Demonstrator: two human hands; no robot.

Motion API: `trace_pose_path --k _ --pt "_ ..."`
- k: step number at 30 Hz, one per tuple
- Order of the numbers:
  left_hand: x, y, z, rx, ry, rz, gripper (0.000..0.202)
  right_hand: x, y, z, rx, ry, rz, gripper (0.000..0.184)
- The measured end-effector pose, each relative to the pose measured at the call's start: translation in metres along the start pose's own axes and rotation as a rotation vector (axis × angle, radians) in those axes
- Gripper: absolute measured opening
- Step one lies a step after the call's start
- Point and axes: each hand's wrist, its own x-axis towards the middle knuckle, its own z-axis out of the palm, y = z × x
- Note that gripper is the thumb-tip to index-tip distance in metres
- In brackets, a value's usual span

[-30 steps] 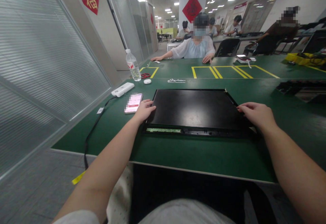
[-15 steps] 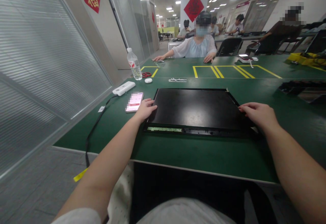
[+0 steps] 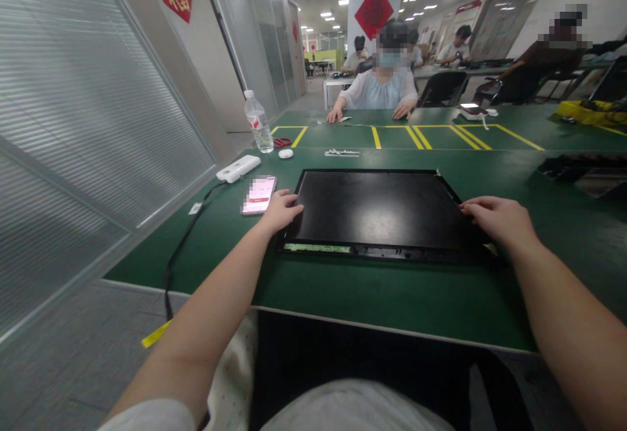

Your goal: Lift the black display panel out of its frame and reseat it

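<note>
A flat black panel (image 3: 379, 209) lies on the green table (image 3: 372, 294) in front of me, with a green circuit strip along its near edge. My left hand (image 3: 280, 212) rests on the panel's left edge, fingers curled over it. At the right edge, my right hand (image 3: 497, 219) lies with fingers bent over the rim. Both hands grip the panel by its sides.
A phone (image 3: 258, 194), a white power bank (image 3: 238, 168) with a black cable, a water bottle (image 3: 258, 122), red scissors and a small white part (image 3: 285, 153) lie at the left. A person sits opposite (image 3: 382, 88). Dark trays (image 3: 582, 173) are at the right.
My hands and the panel have stayed in place. The person opposite has drawn one hand inward on the far table.
</note>
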Motion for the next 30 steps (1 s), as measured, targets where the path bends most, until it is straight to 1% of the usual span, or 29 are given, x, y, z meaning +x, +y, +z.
trace_pose_path --k 3,5,10,16,22,27,30 --pt "0.0 -0.001 -0.001 0.023 -0.005 0.009 0.042 -0.003 -0.007 -0.004 0.059 -0.049 0.122 0.029" --pt "-0.001 -0.001 -0.001 0.028 -0.01 0.011 0.045 -0.005 -0.01 -0.006 0.081 -0.049 0.137 0.028" --pt "-0.001 -0.001 -0.002 0.056 -0.028 0.023 0.046 -0.006 -0.012 -0.006 0.107 -0.057 0.151 0.029" --pt "-0.003 0.001 -0.003 0.083 -0.02 0.025 0.047 -0.006 -0.013 -0.006 0.102 -0.052 0.165 0.029" --pt "-0.004 0.002 -0.003 0.095 -0.013 0.04 0.044 -0.004 -0.007 -0.003 0.097 -0.058 0.133 0.03" --pt "-0.004 0.003 -0.004 0.114 -0.027 0.048 0.047 -0.005 -0.008 -0.004 0.074 -0.03 0.106 0.031" --pt "-0.004 0.003 -0.004 0.126 -0.031 0.049 0.047 -0.005 -0.009 -0.005 0.076 -0.043 0.12 0.031"
